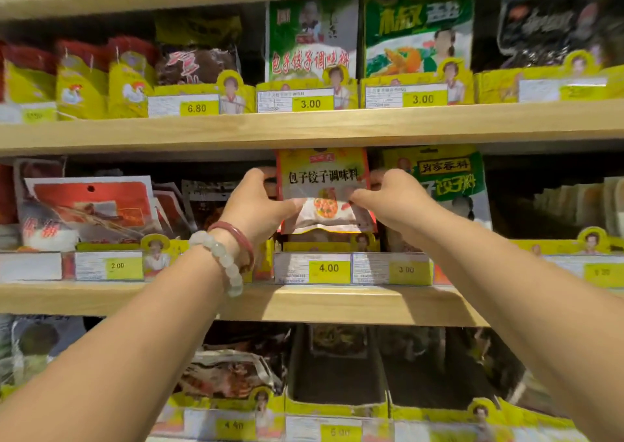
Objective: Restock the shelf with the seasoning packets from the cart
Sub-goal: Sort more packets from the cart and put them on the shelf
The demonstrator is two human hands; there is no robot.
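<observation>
Both hands, left (256, 202) and right (395, 198), gripped a packet (322, 185) between them, seating it; next, lower it into the tray (329, 246) below.

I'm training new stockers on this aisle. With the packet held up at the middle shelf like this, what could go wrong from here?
1. The packet is held only at its side edges by the left hand and right hand, above its tray; it could slip or buckle before seating.
2. Its top sits close under the upper shelf board and may catch.
3. The green packet stands right beside it, so the right hand could knock it over.
</observation>
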